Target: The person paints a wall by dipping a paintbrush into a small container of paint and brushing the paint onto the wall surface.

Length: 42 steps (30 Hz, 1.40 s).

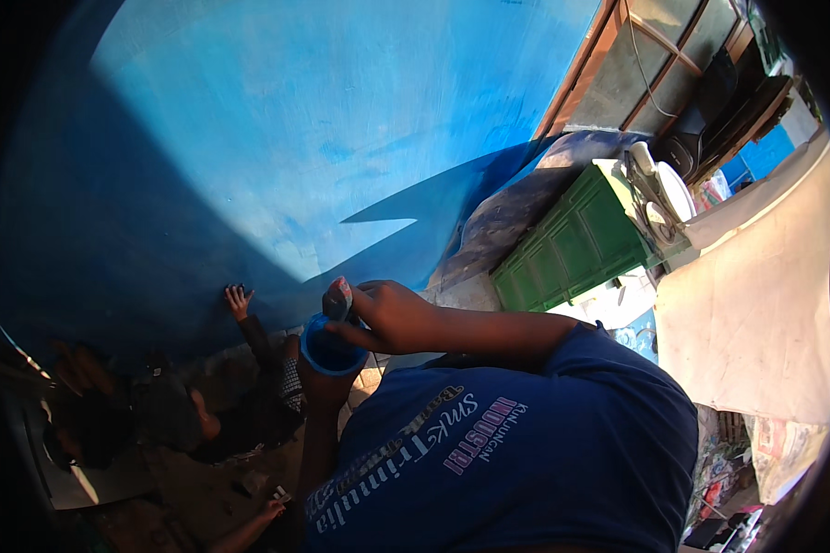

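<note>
A blue cup (319, 330) is held in front of my chest by my left hand (315, 373), which is wrapped round its side and mostly in shadow. Over the cup's mouth, the closed fingers of my right hand (387, 315) grip a short tool with a dark and reddish end (338, 293); it looks like a paintbrush, though its lower part is hidden. What the cup contains is too dark to make out. Beyond my hands rises a blue wall (341, 120) with uneven, streaky colour, partly sunlit and partly shaded.
Another person's hand (238, 300) rests against the wall at left, and a second outside hand (275, 507) shows at lower left. On the right stand a green ribbed container (576, 244), a pale cloth sheet (752, 323) and a brown-framed window (659, 60).
</note>
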{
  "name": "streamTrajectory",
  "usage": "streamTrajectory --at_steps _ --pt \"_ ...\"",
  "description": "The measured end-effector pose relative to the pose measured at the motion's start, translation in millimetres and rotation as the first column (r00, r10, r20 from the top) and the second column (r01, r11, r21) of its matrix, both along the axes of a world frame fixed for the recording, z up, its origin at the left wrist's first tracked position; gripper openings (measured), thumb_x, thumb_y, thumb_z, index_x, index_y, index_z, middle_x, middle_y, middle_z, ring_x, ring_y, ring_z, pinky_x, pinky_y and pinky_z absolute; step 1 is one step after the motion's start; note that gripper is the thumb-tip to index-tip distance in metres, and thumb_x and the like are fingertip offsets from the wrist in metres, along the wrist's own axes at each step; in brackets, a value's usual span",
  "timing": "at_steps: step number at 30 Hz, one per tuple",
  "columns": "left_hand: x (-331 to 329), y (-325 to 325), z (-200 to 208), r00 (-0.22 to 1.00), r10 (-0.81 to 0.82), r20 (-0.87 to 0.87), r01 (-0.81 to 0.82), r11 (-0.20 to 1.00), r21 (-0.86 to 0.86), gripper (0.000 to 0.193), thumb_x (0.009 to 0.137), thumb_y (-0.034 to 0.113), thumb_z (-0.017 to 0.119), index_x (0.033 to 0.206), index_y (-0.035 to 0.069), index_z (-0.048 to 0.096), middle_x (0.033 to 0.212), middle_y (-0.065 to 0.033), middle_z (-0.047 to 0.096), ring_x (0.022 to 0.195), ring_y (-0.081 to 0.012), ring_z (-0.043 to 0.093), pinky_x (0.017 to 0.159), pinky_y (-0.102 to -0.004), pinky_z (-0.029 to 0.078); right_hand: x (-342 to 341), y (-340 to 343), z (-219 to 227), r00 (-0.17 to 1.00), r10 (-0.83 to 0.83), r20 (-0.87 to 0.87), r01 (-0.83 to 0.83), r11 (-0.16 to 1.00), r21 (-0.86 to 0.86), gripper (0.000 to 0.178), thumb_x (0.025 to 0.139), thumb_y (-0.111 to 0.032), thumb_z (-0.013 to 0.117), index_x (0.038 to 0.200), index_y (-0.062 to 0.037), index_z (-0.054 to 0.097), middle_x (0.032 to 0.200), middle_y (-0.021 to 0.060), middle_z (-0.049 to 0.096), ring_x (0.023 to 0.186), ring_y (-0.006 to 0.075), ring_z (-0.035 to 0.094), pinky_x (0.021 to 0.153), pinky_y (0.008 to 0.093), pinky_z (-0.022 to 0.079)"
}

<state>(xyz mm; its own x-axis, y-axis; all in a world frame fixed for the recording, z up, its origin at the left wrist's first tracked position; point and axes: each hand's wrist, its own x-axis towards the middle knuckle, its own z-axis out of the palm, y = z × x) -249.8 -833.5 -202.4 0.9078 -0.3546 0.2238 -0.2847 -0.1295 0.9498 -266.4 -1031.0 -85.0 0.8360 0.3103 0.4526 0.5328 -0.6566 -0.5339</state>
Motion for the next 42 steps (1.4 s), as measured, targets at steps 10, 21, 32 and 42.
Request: streamTrajectory --at_steps 10,21,32,42 --pt "-6.4 0.8 8.1 0.992 0.022 0.126 -0.023 1.000 0.002 0.067 0.070 0.014 0.092 0.126 0.001 0.059 0.115 -0.0132 0.069 0.105 -0.0245 0.069 0.089 -0.0381 0.055 -13.7 8.5 -0.1 0.997 -0.028 -0.078 0.029 0.999 0.017 0.044 0.093 -0.030 0.069 0.118 0.0003 0.050 0.062 0.0165 0.062 0.059 0.0403 0.064 0.054 0.0479 0.050" --pt "-7.0 -1.6 1.9 0.990 0.019 0.140 -0.005 0.995 -0.099 0.078 0.068 0.010 0.093 0.132 0.001 0.048 0.120 -0.0146 0.064 0.108 -0.0237 0.066 0.090 -0.0393 0.056 -17.2 12.3 11.9 0.998 -0.069 -0.009 0.070 0.997 0.041 0.040 0.092 -0.027 0.071 0.116 -0.0016 0.052 0.063 0.0129 0.062 0.056 0.0363 0.064 0.051 0.0434 0.049" --pt "17.5 -2.8 -27.5 0.997 -0.061 0.042 0.067 0.988 -0.137 0.090 0.062 0.011 0.097 0.132 0.002 0.040 0.117 -0.0125 0.057 0.110 -0.0263 0.061 0.095 -0.0425 0.051 -11.2 1.4 21.7 0.994 -0.081 0.077 0.081 0.997 -0.001 0.033 0.091 -0.024 0.070 0.111 -0.0032 0.053 0.071 0.0142 0.064 0.059 0.0370 0.065 0.053 0.0451 0.051" --pt "52.4 -51.0 9.6 0.991 -0.078 0.107 0.088 0.992 -0.096 0.087 0.067 0.016 0.094 0.137 -0.001 0.046 0.128 -0.0159 0.059 0.118 -0.0253 0.061 0.097 -0.0392 0.050 35.6 -42.5 28.6 0.997 -0.050 0.060 0.052 0.998 -0.027 0.030 0.094 -0.025 0.067 0.112 -0.0041 0.055 0.067 0.0126 0.061 0.061 0.0349 0.065 0.052 0.0436 0.049"
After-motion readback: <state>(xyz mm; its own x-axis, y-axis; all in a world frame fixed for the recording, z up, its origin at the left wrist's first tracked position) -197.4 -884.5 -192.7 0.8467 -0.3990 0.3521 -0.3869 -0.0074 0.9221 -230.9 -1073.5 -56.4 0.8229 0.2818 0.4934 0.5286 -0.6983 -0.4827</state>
